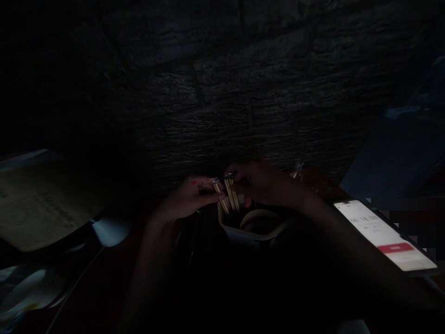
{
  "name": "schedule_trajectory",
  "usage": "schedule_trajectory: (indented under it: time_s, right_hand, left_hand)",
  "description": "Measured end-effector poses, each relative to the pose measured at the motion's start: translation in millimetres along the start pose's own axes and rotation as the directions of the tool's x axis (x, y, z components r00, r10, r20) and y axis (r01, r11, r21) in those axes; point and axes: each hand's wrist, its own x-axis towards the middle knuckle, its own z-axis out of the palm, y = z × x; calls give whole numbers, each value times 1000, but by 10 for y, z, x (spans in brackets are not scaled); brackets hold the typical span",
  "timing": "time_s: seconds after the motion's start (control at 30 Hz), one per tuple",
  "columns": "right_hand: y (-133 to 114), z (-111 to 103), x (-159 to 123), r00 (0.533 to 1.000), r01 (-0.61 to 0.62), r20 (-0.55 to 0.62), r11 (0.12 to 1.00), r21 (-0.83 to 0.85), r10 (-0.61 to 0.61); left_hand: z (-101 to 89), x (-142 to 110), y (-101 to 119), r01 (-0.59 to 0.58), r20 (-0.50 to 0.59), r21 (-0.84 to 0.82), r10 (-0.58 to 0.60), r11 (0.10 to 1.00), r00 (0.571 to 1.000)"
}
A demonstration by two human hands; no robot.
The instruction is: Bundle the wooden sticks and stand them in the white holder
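In dim light, my left hand (193, 195) is closed, with fingers and thumb pinching one bundle of thin pale sticks (221, 198). My right hand (260, 183) grips a second bundle of thin pale sticks (230, 192) just beside it. Both bundles stand nearly upright and have dark, shiny tops, perhaps wrapped in clear film; their exact kind I cannot make out. Their lower ends reach into a pale-rimmed box (250, 235) below my hands. A round, curved object (260, 218) sits inside that box, mostly in shadow.
A lit phone (385, 234) showing a timer lies at the right. To the left are a brown paper package (45, 202), a pale object (110, 230) with a thin cable, and a whitish item (33, 287). A rough brick-patterned wall (208, 93) rises behind.
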Motion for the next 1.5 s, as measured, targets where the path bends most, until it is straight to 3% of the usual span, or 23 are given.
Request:
schedule_trajectory:
  time_s: [0.27,0.57,0.93,1.17,1.5]
  right_hand:
    - [43,17,30,1000,-9,-1,1000,1,9]
    - [72,-25,-5,1000,10,28,999,30,-11]
    - [61,-6,-1,999,-31,24,999,25,31]
    - [48,21,11,999,-33,23,998,59,31]
    - [16,-2,2,1000,-22,-12,1000,-20,22]
  left_hand:
    - [-43,6,-17,-12,-40,79,16,997,999]
    - [93,88,-47,12,-104,-26,-15,1000,994]
    - [3,49,-58,29,-25,10,-28,1000,999]
    - [9,76,-77,3,-51,47,-1,999,999]
    - [49,62,1,-18,-131,28,22,999,991]
